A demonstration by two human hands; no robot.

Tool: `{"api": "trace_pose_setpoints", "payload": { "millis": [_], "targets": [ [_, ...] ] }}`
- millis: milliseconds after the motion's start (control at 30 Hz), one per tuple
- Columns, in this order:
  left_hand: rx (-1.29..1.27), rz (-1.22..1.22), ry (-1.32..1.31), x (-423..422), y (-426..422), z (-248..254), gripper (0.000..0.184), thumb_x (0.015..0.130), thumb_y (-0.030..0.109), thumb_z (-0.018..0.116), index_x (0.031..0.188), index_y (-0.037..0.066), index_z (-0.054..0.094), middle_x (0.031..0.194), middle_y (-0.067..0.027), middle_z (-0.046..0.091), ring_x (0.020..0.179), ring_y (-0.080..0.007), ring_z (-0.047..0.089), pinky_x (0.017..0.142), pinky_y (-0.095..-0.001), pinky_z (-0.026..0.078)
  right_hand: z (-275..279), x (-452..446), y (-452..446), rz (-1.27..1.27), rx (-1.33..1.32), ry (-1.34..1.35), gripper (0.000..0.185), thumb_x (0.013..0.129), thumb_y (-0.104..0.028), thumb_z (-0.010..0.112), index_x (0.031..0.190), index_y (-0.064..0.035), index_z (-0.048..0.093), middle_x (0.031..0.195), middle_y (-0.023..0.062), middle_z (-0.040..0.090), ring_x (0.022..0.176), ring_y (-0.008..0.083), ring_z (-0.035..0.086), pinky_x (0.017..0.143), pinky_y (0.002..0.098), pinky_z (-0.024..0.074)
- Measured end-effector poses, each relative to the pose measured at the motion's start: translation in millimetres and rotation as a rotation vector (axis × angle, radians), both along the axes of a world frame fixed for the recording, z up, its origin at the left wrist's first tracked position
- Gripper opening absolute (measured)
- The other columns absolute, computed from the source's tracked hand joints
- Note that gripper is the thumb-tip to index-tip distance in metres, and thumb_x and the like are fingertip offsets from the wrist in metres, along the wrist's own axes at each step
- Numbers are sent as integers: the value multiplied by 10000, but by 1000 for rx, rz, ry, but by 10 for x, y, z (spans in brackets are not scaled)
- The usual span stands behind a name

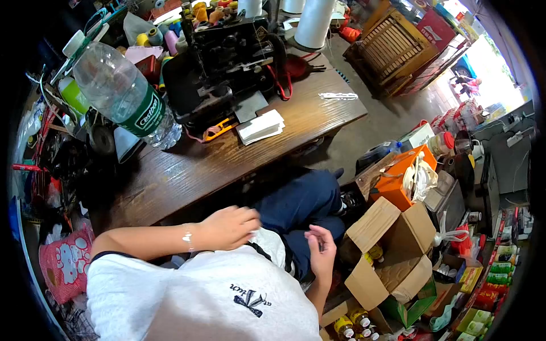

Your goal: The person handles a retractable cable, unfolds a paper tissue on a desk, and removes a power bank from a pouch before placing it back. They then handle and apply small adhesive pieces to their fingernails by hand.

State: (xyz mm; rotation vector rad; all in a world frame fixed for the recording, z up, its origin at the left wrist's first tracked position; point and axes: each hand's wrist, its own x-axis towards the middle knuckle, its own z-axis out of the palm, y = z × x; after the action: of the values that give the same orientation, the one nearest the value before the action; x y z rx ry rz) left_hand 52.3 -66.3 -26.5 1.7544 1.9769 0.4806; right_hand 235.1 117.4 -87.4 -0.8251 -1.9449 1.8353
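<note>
My left hand, with a bracelet at the wrist, is over my lap beside a white cloth with black trim. Its fingers are loosely bent and slightly apart, with nothing visible in them; the palm is hidden. To the right, my right hand is raised near my dark blue trousers, thumb and fingers apart and empty. Ahead stands a wooden table with a black sewing machine, folded white paper, an orange cutter and a large plastic bottle.
An open cardboard box is at my right, below an orange box. Thread spools and a white cone stand behind the machine. A pink bag lies at the left. A slatted wooden crate is farther back.
</note>
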Motion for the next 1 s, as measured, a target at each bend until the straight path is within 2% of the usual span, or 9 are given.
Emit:
{"api": "trace_pose_setpoints", "payload": {
  "millis": [33,167,233,300,400,600,767,933,1000],
  "targets": [
    [-186,40,-74,-7,-232,-55,203,779,156,522,938,40,470,979,-136,477,879,-294,505,742,-370,416,18,-45,-47,44,-7,11,185,783,-47,572,965,-14,578,828,65,598,772,127,548,741,249,429],
    [-229,553,-301,82,-1185,-327,187,806,123,482,962,20,488,947,-193,491,827,-349,514,744,-375,432,16,-282,-235,374,104,-7,181,736,-73,617,900,2,606,828,102,600,757,170,582,692,251,450],
    [-557,466,-272,241,-1611,-327,246,802,181,495,990,26,454,1010,-190,474,886,-350,509,728,-397,433,38,-438,-372,522,115,-1,190,743,-110,624,900,-4,607,829,102,597,757,196,586,690,254,453],
    [-430,210,-261,620,-2523,-1238,250,804,231,488,933,18,506,960,-203,526,868,-363,523,728,-407,434,86,-553,-538,623,-26,-78,185,763,-160,614,900,-35,617,826,96,594,758,202,573,665,268,449],
    [-773,570,-576,852,-2308,-1035,245,805,237,485,906,16,516,937,-203,536,857,-363,526,722,-411,434,54,-680,-560,756,120,-48,194,777,-195,601,896,-44,623,831,101,589,759,217,557,670,283,441],
    [-840,857,-496,946,-1994,-932,248,807,249,478,852,12,536,893,-204,554,833,-363,534,710,-418,435,175,-730,-562,882,193,-84,283,735,-285,645,881,-43,633,806,112,584,745,222,551,666,283,438],
    [-823,926,-377,914,-1843,-764,263,808,259,472,807,9,553,856,-204,570,814,-363,540,699,-425,436,226,-736,-454,935,153,-275,366,689,-345,681,885,-38,642,778,109,584,668,179,546,610,277,442],
    [-609,683,-95,605,-1695,-405,327,811,279,444,690,1,567,768,-183,583,763,-353,551,648,-442,432,238,-421,-193,873,-7,-324,327,642,-191,738,866,18,625,674,48,561,527,68,460,497,202,389],
    [-562,654,-121,361,-1538,-153,329,799,278,458,664,-3,563,737,-186,581,714,-356,555,627,-442,439,226,-275,-45,963,-60,-462,324,639,-153,743,885,14,615,710,35,583,568,63,478,536,200,406]
  ]
}}
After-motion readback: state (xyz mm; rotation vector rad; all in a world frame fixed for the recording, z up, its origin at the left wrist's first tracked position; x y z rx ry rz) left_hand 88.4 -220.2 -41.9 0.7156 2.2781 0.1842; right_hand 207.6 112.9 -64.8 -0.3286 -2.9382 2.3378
